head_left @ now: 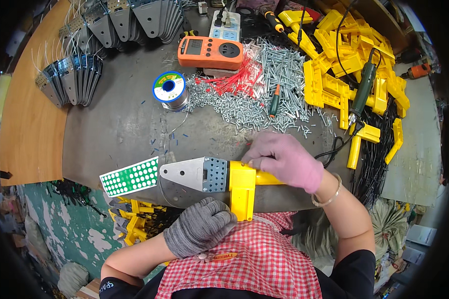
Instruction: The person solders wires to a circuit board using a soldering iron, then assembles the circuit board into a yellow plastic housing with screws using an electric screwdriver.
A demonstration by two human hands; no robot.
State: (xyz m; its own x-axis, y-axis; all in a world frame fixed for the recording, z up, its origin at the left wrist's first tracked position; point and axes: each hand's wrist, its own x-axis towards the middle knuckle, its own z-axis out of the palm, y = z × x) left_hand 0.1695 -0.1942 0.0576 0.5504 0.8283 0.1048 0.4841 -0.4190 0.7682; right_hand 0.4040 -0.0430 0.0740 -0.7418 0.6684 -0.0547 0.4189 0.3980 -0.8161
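Yellow handle (pixel 242 185) in right hand (pixel 286 162), grip pinching it; left hand (pixel 199 227) curled, hold unclear

Left hand (pixel 202 226): one, gloved in ribbed grey, back upward, fingers folded toward the palm (tips hidden), knuckles facing up and to the right. Left forearm (pixel 139 256): bare, laid low across the front of the torso, slanting gently up to the wrist, elbow bent and out to the side.

Right hand (pixel 284 162): one, gloved in pink, back upward, directed leftward, fingers bent downward, thumb (pixel 264 163) drawn in close beside them. Right wrist (pixel 324 189): bare, with a pale bangle (pixel 329 196). Right forearm (pixel 346 214): bare, angled steeply up and inward from the elbow.
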